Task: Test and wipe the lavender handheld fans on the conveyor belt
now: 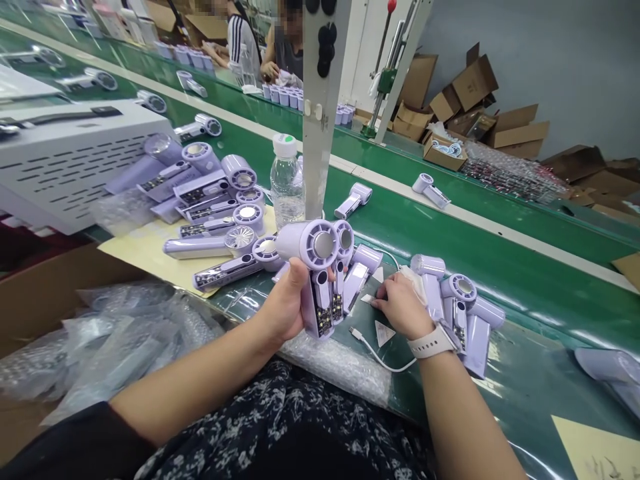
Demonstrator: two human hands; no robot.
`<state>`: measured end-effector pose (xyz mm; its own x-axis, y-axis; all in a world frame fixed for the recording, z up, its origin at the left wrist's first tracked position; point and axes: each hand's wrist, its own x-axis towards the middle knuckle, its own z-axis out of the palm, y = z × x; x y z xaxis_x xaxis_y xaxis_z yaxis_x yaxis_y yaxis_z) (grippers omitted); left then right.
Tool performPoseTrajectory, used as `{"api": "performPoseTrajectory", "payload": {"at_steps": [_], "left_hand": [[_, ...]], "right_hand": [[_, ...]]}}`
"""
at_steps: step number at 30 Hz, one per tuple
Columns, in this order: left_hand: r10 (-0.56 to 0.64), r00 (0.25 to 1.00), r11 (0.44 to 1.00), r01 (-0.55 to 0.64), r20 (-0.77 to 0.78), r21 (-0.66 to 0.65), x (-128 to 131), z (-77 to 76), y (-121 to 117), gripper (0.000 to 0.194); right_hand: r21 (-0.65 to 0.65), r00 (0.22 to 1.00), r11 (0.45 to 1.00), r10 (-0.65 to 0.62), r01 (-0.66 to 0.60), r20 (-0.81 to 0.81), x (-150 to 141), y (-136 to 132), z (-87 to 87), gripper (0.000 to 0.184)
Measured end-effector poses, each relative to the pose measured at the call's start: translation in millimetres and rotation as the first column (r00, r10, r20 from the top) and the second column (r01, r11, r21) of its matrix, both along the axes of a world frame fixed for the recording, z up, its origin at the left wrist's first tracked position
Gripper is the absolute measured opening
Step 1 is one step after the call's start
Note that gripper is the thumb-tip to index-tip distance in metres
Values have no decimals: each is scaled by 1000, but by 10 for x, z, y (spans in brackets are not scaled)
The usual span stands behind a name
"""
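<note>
My left hand (290, 300) is closed around two lilac handheld fans (319, 310), one behind the other. Their round heads face right, and small circuit boards with lit spots show along the handles. On the green work surface, my right hand (400, 303) pinches a small white piece (369, 299) at its fingertips; what it is made of I cannot tell. A crumpled white cloth (416, 281) shows behind that hand, partly hidden by it. Near the wrist lie a white triangular piece (384, 333) and a white USB cable (380, 359). Another lilac fan (361, 273) lies between the hands.
Several lilac fans (220, 230) are heaped at left beside a white vented box (75, 167). More fans (457, 300) lie right of my wrist. A plastic bottle (286, 187) stands by a metal post (323, 133). Bubble wrap (120, 340) fills a carton; co-workers sit beyond the green conveyor (390, 193).
</note>
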<state>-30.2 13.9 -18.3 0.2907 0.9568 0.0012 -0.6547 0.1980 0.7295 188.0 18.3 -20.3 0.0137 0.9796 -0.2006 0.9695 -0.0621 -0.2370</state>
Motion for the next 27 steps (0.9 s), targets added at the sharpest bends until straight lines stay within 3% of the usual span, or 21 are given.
{"api": "performPoseTrajectory", "payload": {"at_steps": [8, 13, 15, 17, 19, 22, 27], "left_hand": [[-83, 996, 996, 84, 30, -26, 85, 44, -44, 73], [-166, 983, 986, 168, 75, -20, 157, 79, -76, 77], [-176, 982, 984, 176, 63, -5, 189, 75, -96, 78], [-199, 978, 980, 198, 56, 13, 228, 74, -121, 78], [-281, 957, 960, 279, 70, 32, 270, 95, -148, 75], [-402, 910, 915, 396, 99, 72, 330, 179, -181, 71], [-415, 908, 909, 411, 59, 65, 370, 289, -210, 72]], "right_hand": [[10, 997, 1000, 5, -4, -83, 1, -175, -30, 12], [115, 991, 993, 17, -2, -133, -111, -421, 267, 12], [170, 939, 984, 12, 50, -345, -201, -595, 457, 10], [194, 805, 977, 46, 87, -592, -299, -755, 623, 9], [232, 704, 969, 109, 81, -702, -381, -859, 730, 9], [315, 696, 945, 170, 85, -698, -446, -903, 777, 9], [378, 709, 919, 196, 107, -678, -454, -892, 730, 11]]}}
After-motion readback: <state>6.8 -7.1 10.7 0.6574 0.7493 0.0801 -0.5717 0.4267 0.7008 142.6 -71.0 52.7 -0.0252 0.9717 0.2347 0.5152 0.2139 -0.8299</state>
